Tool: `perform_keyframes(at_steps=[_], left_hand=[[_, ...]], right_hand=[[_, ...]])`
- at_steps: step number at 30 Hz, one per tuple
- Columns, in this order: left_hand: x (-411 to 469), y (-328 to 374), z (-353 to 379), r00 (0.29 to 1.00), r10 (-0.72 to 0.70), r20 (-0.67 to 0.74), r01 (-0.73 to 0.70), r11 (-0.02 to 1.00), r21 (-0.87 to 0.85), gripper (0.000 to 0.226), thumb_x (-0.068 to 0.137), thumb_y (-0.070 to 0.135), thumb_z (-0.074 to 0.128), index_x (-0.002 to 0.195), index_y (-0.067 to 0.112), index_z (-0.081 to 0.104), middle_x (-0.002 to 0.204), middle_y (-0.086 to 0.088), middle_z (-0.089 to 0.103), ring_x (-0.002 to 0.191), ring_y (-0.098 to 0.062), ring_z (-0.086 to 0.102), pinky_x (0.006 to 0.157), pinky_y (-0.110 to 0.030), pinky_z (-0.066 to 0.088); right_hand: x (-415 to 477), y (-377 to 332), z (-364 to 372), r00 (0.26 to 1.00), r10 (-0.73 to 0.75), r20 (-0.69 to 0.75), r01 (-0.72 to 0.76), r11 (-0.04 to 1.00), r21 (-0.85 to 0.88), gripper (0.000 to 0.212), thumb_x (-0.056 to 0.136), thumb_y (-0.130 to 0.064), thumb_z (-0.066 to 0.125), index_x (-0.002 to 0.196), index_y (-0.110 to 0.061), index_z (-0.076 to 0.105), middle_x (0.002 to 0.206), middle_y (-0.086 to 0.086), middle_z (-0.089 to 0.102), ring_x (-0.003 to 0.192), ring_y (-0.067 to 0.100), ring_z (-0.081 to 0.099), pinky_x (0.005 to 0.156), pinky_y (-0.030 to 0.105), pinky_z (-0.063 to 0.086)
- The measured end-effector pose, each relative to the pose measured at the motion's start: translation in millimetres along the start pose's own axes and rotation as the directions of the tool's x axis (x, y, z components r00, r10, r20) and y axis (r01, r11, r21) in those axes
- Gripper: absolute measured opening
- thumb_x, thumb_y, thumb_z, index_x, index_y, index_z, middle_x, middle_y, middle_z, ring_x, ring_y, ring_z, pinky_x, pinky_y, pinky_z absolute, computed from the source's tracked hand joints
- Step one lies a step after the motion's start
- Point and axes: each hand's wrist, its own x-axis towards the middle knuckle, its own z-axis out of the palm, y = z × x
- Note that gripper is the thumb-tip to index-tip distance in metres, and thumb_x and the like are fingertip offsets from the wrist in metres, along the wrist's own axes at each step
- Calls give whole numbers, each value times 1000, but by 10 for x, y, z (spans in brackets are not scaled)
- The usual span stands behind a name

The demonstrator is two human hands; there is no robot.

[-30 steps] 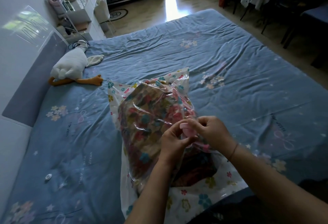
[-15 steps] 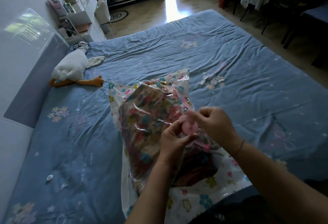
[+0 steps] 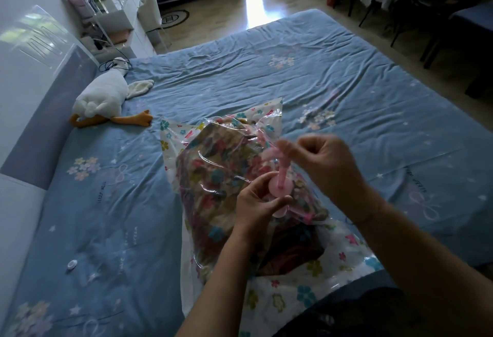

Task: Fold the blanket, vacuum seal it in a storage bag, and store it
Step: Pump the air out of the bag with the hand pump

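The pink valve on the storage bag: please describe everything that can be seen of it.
The pink valve is a round disc, plastic by its look, set in the upper face of the clear flower-printed storage bag, over the folded blanket inside. The left hand grips its near edge between thumb and fingers. From its middle a thin pink strap rises to a blurred pink piece, probably its cap, which the right hand pinches above it.
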Motion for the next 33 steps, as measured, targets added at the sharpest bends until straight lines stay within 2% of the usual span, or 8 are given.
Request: perform_keyframes(at_steps=[4,9,14,17,20,22,29,33], left_hand=[[7,0,11,1000,16,3,-16,1000,4,57,62,0,88,112,21,70,110,-6,74,106,-25,69,95,-38,54],[-55,-34,60,999,26,24,-27,999,23,53,66,-4,85,114,15,70,109,-7,75,108,-27,69,98,-46,53],[6,-10,16,1000,23,11,-23,999,31,58,64,-3,86,116,16,68,112,-6,74,107,-23,69,97,-38,54],[31,-13,12,1000,24,13,-24,998,53,60,63,0,88,117,15,68,112,-6,74,107,-25,69,99,-43,53],[6,-27,38,1000,20,21,-21,998,57,58,62,9,90,117,13,69,111,-7,74,108,-30,68,99,-52,52],[-12,-52,32,999,28,28,-30,997,73,57,65,8,88,118,11,69,112,-7,74,110,-28,68,99,-52,51],[38,0,-21,999,31,14,-32,996,79,58,64,0,87,116,17,68,112,-4,74,106,-19,69,94,-30,54],[31,-10,17,999,36,29,-38,997,68,55,64,0,87,115,14,69,107,-4,75,101,-20,70,94,-38,55]], right_hand=[[56,-47,-24,992,-115,-44,118,990,76,48,88,-17,65,52,8,44,41,-13,42,39,-3,39,45,12,30],[-220,704,91,970,229,83,-201,944,-263,50,79,-51,63,49,-15,46,41,-8,34,42,5,31,47,25,28],[23,-68,-79,995,-82,-64,85,995,47,48,87,-24,65,55,9,53,42,-11,41,39,0,34,44,12,28],[32,-60,-67,987,-137,-84,147,980,132,43,90,-15,63,51,-3,49,43,-15,50,40,-3,41,47,9,32],[-152,467,62,989,127,75,-122,990,-66,56,83,-53,64,53,-7,52,44,-6,49,42,2,37,48,20,32],[-206,674,90,964,247,96,-224,954,-200,51,75,-58,62,51,-15,51,39,-9,42,40,3,36,46,18,29],[113,-158,-116,987,-149,-62,157,975,157,42,88,-17,61,56,9,52,44,-18,51,41,-3,44,47,8,31],[-71,356,46,993,92,69,-89,995,-34,43,86,-31,62,55,-3,51,42,-13,45,40,-1,39,47,17,31]])
